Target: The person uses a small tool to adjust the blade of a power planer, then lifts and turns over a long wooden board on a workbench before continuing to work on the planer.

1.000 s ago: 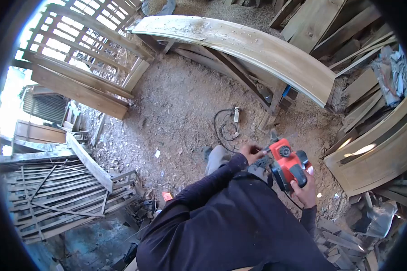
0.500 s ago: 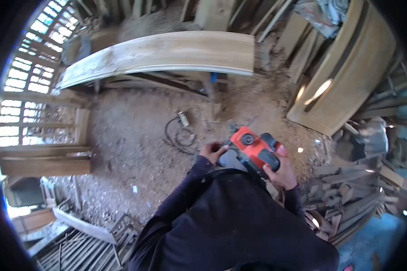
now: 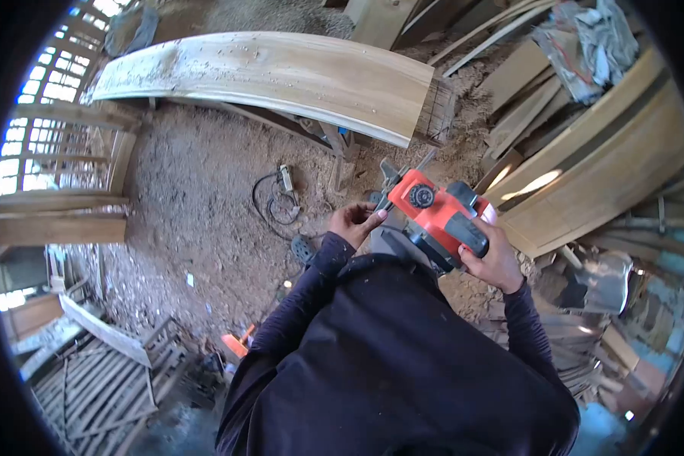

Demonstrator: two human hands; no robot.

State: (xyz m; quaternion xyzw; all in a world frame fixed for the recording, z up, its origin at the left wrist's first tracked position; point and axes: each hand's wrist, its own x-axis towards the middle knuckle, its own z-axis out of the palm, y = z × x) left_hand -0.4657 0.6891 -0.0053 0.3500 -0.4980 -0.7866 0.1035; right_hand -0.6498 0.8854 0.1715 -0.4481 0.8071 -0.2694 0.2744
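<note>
A red and black electric planer [image 3: 431, 211] is held in front of my body, its round black dial facing up. My right hand [image 3: 497, 254] is wrapped round its black rear handle. My left hand [image 3: 355, 224] pinches at the planer's front left side, beside a metal guide fitting [image 3: 392, 173]; the exact part between the fingers is hard to make out. Beyond the planer, a long wooden board [image 3: 281, 72] with shavings on top rests on a wooden stand [image 3: 340, 156].
On the dirt floor [image 3: 205, 190] lies a corded grey tool [image 3: 285, 178]. A sandal [image 3: 304, 249] shows near my left wrist. Wide boards [image 3: 608, 175] lean at right with plastic sheeting [image 3: 604, 45] above. A slatted wooden frame [image 3: 106, 387] lies lower left, near an orange object [image 3: 235, 346].
Both hands and the planer have risen closer to the camera, the planer appearing larger. The view has shifted, so the long board looks nearer and more slanted. Both hands keep their hold.
</note>
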